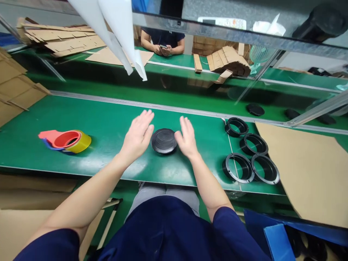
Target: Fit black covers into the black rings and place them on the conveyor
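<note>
- On the green surface [108, 159], at its middle, a round black disc [164, 140] with ridged rings on its top is seen lying flat.
- Both hands are held open, fingers straight and together, one at each side of the disc, and nothing is gripped.
- The left hand [138, 136] is placed just left of the disc, palm turned toward it; whether its fingers touch the rim cannot be told.
- The right hand [186, 138] is placed just right of the disc, its thumb at the rim, seemingly touching.
- Bare forearms and dark blue short sleeves are seen at the bottom of the view.
- Well to the left on the surface, a tape dispenser [65, 141] is found, red and blue, with a roll of yellowish tape.
- To the right of the disc, apart from it, four black rings [251, 151] are laid flat in a loose cluster, two nearer and two farther.
- A large cardboard sheet [307, 170] is spread at the right, just beside the rings.
- Beyond the surface, a second green belt is seen, with stacks of folded cardboard [61, 38] at the far left and another stack [225, 59] at the far right.
- A few more black parts [255, 109] are scattered on the far belt at the right.
- Across the belts, another person [163, 41] in a dark shirt is seated, a small device held in both hands.
- White sheets [119, 32] are hung from above at the top of the view.
</note>
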The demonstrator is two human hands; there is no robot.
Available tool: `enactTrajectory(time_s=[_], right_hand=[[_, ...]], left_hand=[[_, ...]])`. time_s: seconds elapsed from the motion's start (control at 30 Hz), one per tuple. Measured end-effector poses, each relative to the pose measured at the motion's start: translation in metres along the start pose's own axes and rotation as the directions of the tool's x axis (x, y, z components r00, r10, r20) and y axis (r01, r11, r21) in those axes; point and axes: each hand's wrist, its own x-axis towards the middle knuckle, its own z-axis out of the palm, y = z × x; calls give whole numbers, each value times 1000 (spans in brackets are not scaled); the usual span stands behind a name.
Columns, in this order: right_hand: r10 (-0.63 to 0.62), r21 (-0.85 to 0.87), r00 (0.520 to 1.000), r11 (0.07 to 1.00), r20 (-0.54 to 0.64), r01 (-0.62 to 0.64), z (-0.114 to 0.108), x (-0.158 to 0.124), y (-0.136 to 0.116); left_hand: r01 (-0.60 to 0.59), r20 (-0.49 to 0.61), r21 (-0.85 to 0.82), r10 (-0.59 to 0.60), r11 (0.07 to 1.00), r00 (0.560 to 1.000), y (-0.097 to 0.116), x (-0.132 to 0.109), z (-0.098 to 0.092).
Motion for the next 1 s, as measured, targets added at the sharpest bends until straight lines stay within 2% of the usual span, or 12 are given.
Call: enactTrajectory(time_s=[0.1, 0.17, 0.23, 0.4, 0.47, 0.53, 0.63, 0.73, 0.83, 0.9, 0.93, 1.0], right_hand=[[205, 338, 953, 933, -224, -122, -19, 5, 23], [323, 537, 917, 829, -232, -156, -27, 8, 31], [388, 681, 902, 714, -191, -163, -29, 10, 32], [417, 794, 900, 586, -128, -159, -26, 13, 26], [433, 810, 897, 556, -92, -185, -25, 13, 25], [454, 820, 889, 529, -56, -218, -23, 13, 25], [483, 826, 875, 499, -15, -262, -17, 12, 24], [469, 818, 883, 498, 24, -287, -7, 9, 22], [427, 766, 900, 547, 92, -338, 3, 3, 18], [379, 680, 914, 633, 144, -370, 7, -4, 17], [348, 617, 924, 696, 159, -368, 9, -9, 18], [255, 430, 951, 849, 178, -308, 12, -20, 22]], left_hand=[[-180, 201, 151, 148, 972, 968, 15, 13, 29], [-220, 401, 215, 119, 952, 908, 17, 9, 52], [-230, 525, 268, 58, 936, 849, 16, 2, 67], [-153, 639, 320, -93, 935, 763, 15, 9, 62], [-60, 637, 258, -122, 964, 761, 13, 10, 49], [0, 555, 102, -57, 995, 830, 9, 3, 32], [-76, 299, -92, 100, 993, 949, 3, -27, -3], [-143, 101, -48, 147, 989, 984, 0, -67, -41], [-119, -74, 176, 133, 977, 988, -6, -110, -81], [21, -283, 429, 112, 903, 953, -14, -141, -116], [150, -428, 544, 119, 825, 896, -19, -159, -138], [472, -687, 637, 171, 610, 706, -29, -201, -189]])
